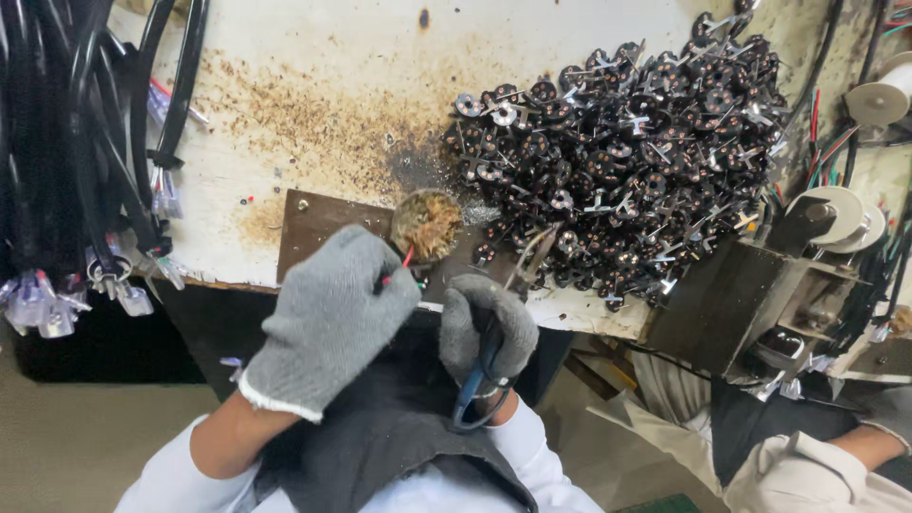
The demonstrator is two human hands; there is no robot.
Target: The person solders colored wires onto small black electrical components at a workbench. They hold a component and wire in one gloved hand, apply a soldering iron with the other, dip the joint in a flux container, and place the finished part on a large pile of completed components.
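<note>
My grey-gloved left hand pinches thin red wire; grey-gloved right hand fist-closed round blue-handled soldering iron beside brown flux-crusted pot.

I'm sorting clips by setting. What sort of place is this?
Probably a small electrical assembly workshop: a scorched, stained workbench, a heap of small black plug parts with metal prongs, and bundles of black cables hanging at the left.

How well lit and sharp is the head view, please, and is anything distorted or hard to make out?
Head view: bright, even light on the stained white bench; the left hand and right hand are sharp; wide-angle bending curves the edges; the black parts pile merges into dark clutter.
</note>
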